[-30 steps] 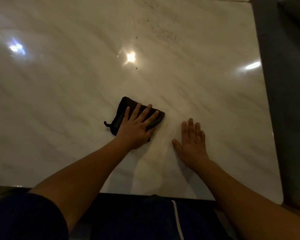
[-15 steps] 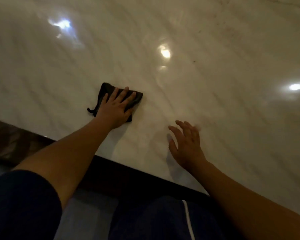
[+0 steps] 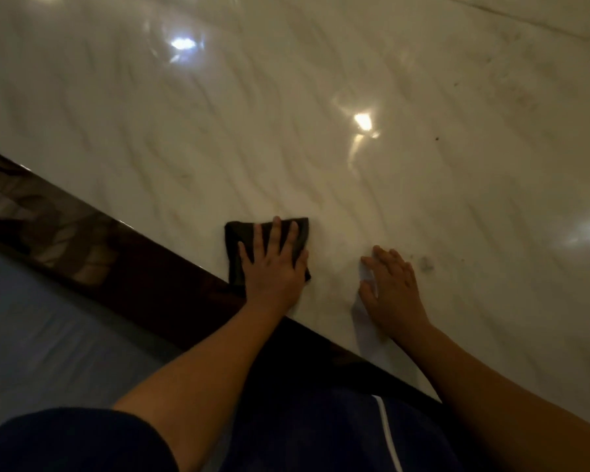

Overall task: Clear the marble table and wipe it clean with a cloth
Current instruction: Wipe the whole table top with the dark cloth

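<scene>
Head view. The left hand (image 3: 274,267) lies flat on the dark folded cloth (image 3: 240,241), fingers straight and spread, pressing rather than gripping. A second ago the cloth sat further in on the surface (image 3: 269,137); it has since been drawn back, and its lower corner now meets the dark rim (image 3: 171,267) in the lower centre of the frame. The right hand (image 3: 394,289) was flat a second ago and lifted half a second ago. Now it rests with loosely bent fingers on the marble just right of the cloth, holding nothing. Judgement: a wiping stroke ends at the near edge, so the wiping stage is under way. Nothing stands on the visible marble, so clearing looks done there. Residue remains: a grey smudge (image 3: 425,264) just right of the right hand, a dark speck (image 3: 437,139) at centre right, and fainter marks at upper right, too blurred to identify. The surface is glossy, pale and veined, with lamp reflections at upper left (image 3: 183,44) and centre (image 3: 363,120). The room is dim. A bluish floor (image 3: 48,321) shows at lower left, and a dark sleeve (image 3: 65,441) and dark clothing with a white stripe (image 3: 386,427) run along the bottom.
</scene>
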